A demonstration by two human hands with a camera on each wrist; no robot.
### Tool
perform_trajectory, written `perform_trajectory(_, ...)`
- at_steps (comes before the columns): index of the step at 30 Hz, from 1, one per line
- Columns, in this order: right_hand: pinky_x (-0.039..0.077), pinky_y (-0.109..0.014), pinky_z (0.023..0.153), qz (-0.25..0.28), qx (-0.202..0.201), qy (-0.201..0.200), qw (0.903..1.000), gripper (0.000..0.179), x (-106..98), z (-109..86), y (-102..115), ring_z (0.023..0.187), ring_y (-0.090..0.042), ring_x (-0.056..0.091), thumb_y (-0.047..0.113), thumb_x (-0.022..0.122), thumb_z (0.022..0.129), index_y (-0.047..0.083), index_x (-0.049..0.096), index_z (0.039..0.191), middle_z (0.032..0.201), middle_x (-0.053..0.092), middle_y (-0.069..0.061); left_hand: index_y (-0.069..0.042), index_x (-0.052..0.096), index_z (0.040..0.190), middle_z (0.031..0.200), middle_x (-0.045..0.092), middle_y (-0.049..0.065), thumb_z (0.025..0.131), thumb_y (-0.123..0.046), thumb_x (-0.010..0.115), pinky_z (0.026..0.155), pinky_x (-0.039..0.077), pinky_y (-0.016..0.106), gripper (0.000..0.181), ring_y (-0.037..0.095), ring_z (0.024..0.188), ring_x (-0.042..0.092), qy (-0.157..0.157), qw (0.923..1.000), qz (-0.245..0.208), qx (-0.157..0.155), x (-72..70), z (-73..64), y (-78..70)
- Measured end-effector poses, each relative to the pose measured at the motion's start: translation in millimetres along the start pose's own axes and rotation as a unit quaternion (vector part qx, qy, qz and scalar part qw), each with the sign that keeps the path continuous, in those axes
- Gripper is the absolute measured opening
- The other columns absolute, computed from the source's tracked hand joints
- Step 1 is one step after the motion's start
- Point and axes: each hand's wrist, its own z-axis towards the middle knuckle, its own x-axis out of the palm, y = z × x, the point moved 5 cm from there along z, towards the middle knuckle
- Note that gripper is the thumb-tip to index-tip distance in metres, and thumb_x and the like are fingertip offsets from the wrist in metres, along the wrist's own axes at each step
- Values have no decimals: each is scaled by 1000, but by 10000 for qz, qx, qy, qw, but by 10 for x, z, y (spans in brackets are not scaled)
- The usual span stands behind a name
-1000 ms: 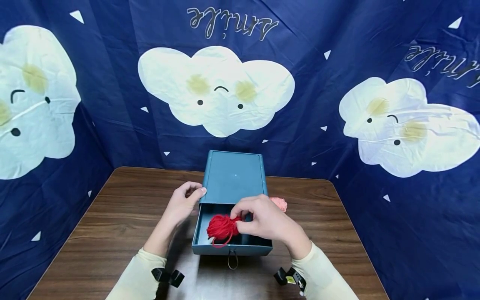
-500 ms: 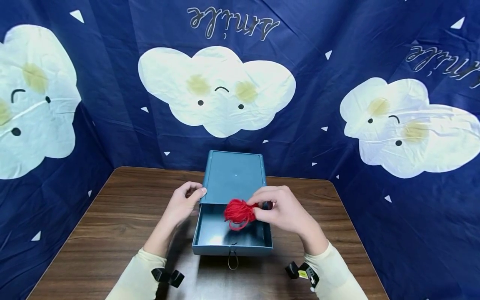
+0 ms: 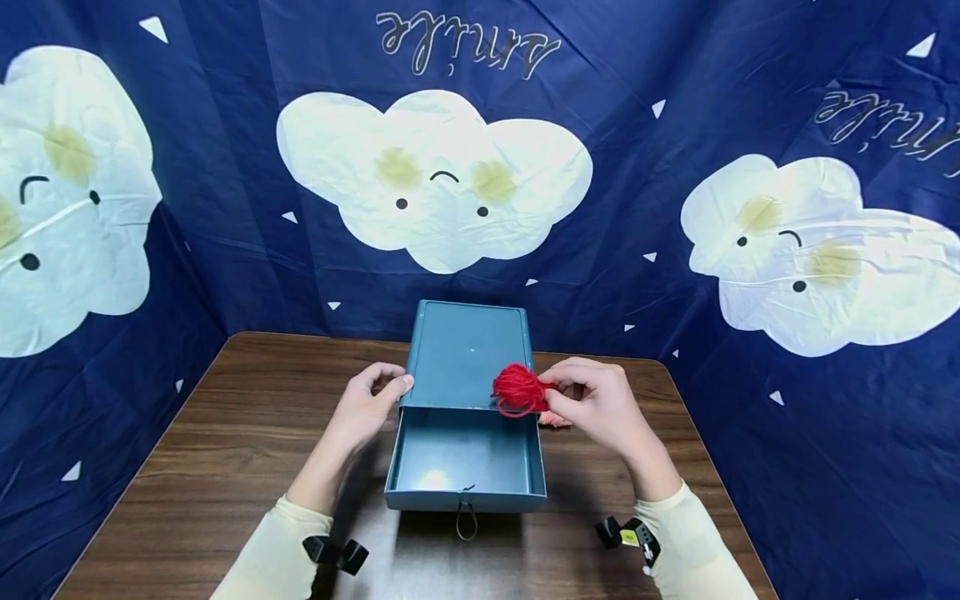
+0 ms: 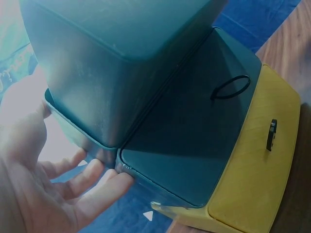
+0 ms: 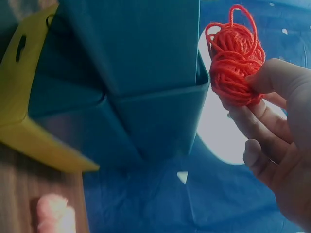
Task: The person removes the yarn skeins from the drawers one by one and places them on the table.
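My right hand (image 3: 603,402) pinches a small ball of red yarn (image 3: 519,389) between thumb and fingers. It holds the yarn up over the right side of a blue storage box (image 3: 470,350). In the right wrist view, loose loops stick out of the red yarn (image 5: 236,63). The box's top drawer (image 3: 465,502) is pulled out, and its bare inside shows. My left hand (image 3: 367,406) rests against the box's left side; in the left wrist view, bent fingers (image 4: 104,189) touch that side. Pink yarn (image 3: 555,420) lies on the table to the box's right.
Below the open drawer, the wrist views show a dark teal drawer (image 4: 180,131) with a black loop and a yellow one (image 4: 257,160) beneath. The wooden table (image 3: 262,417) meets a blue cloud-printed curtain (image 3: 247,250) at the back and sides.
My right hand has lifted the red yarn out of the open drawer and carried it back and right, over the box's right edge. My left hand has stayed put.
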Motion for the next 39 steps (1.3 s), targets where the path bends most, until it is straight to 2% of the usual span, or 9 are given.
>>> perform_trajectory(10, 47, -20, 56, -589, 480, -419, 9962, 27, -205, -119, -345, 67, -8, 59, -7, 78, 79, 17, 81, 92, 89, 75, 4, -6, 58, 133, 121, 58, 12, 102, -34, 64, 79, 62, 51, 42, 24, 108, 58, 27, 10000, -27, -19, -3, 24, 14)
perform_trajectory(20, 46, -20, 56, -862, 1044, -424, 9899, 19, -333, -272, -696, 64, -9, 56, -1, 79, 82, 14, 80, 94, 86, 76, -5, -8, 59, 133, 121, 58, 12, 101, -37, 65, 78, 62, 49, 44, 24, 108, 58, 16, 10000, -26, -7, -3, 6, 30)
perform_trajectory(24, 46, -19, 55, -932, 1281, -473, 9862, 19, -366, -362, -843, 62, -8, 57, -1, 81, 81, 13, 80, 94, 82, 76, -4, -8, 60, 130, 122, 57, 14, 101, -38, 66, 76, 62, 46, 42, 25, 106, 59, -1, 10000, -32, -3, -2, -1, 31)
perform_trajectory(33, 49, -17, 56, -1165, 1870, -434, 9745, 19, -354, -617, -1209, 64, -3, 60, -1, 80, 80, 9, 80, 95, 83, 77, -5, -9, 61, 128, 119, 59, 15, 100, -39, 66, 76, 62, 47, 41, 26, 106, 60, -10, 10000, 7, 26, -10, 14, 32)
perform_trajectory(39, 49, -19, 61, -1497, 2440, -308, 9577, 18, -297, -750, -1461, 70, -8, 64, 4, 79, 81, 10, 81, 97, 85, 78, -4, -8, 60, 129, 121, 59, 15, 100, -37, 66, 77, 62, 48, 41, 27, 108, 60, -5, 10000, 8, 47, -19, 13, 14)
